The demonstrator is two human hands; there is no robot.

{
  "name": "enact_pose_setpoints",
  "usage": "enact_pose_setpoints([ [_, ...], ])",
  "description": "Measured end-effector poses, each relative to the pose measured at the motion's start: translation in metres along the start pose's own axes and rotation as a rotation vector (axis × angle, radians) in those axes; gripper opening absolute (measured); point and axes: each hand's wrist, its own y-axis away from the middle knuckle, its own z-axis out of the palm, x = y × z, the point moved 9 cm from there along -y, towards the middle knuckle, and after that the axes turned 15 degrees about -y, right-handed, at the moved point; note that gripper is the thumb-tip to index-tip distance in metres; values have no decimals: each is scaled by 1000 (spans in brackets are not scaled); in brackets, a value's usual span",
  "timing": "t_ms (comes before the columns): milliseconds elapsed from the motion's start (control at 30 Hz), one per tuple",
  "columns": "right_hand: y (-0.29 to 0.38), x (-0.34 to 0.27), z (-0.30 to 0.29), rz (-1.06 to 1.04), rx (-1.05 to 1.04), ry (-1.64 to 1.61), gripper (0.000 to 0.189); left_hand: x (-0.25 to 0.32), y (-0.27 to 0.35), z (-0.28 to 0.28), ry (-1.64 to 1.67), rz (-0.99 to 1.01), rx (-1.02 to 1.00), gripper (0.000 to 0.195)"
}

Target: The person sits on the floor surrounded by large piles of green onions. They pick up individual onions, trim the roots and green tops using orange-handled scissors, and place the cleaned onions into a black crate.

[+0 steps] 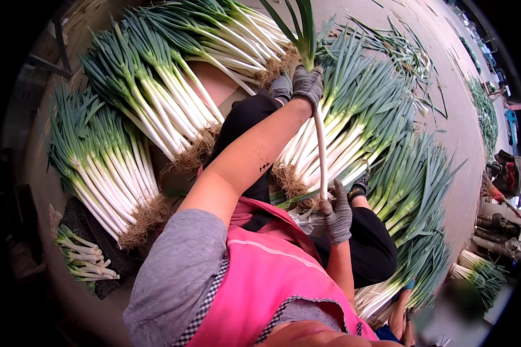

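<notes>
My left hand [307,86], in a grey knitted glove, grips a long green onion [321,147] just below its green leaves, which point up and away from me. The white stalk hangs down towards my lap. At its lower end is my right hand [337,217], also gloved in grey, with the thumb against the stalk and a finger raised beside it; the other fingers are partly hidden. Right behind the stalk lies a pile of green onions [351,117] with brown roots. Loose pale peelings [306,221] lie between my legs.
More bundles of green onions [156,104] lie to the left and at the right [408,191]. Trimmed leaves [399,47] are strewn on the floor beyond. At lower left, short onion pieces [84,256] lie by a black crate [93,234]. Another person's arm [400,312] shows at lower right.
</notes>
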Motion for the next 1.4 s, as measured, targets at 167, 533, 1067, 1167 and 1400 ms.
enact_pose_setpoints([
  [167, -42, 16, 52, 158, 24, -55, 40, 30, 13, -33, -57, 213, 43, 28],
  [533, -350, -24, 152, -19, -200, -282, 43, 115, 98, -34, -613, 1026, 146, 54],
  [1067, -123, 238, -42, 457, 648, -344, 17, 61, 13, -38, 558, -43, -644, 24],
  [1167, -138, 228, -42, 465, 556, -223, 22, 45, -4, -49, 456, -104, -489, 23],
  [1400, -178, 208, 39, 516, 74, 769, 50, 33, 10, -13, 248, -36, -501, 21],
])
